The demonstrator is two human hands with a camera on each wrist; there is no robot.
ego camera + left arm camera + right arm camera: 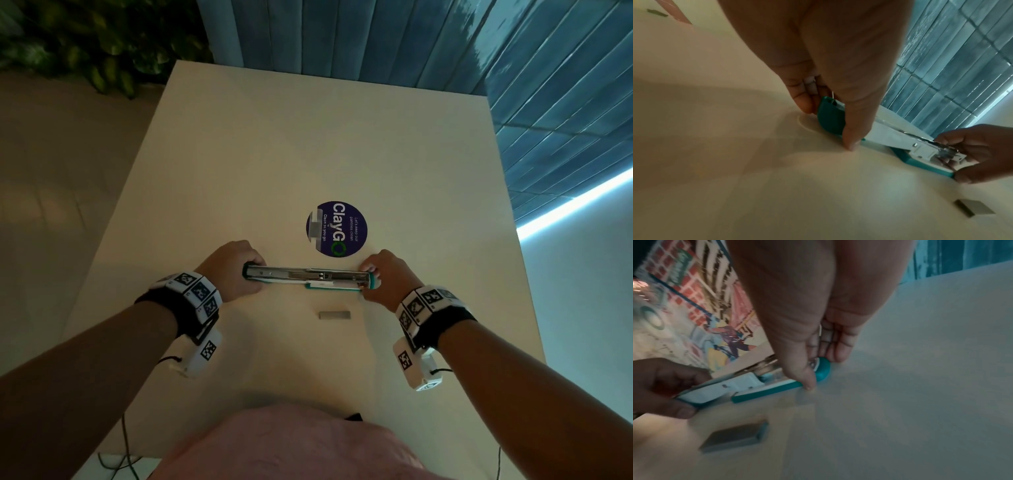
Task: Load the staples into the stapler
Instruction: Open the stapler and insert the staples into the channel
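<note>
Both hands are gripping the stapler (306, 277), lying opened flat on the tabletop (308, 137): left hand (236, 270) fingers pinching one end, right hand (385, 279) fingers pinching the other. Staples (334, 315) are lying just near of the right fingers.

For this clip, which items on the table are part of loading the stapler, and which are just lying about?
Part of the job:
- stapler, opened out flat, left hand and right hand each with a grip on one end
- staple strip near the stapler

Lying about:
- round ClayGo sticker on the table
- staple strip on the sticker
</note>
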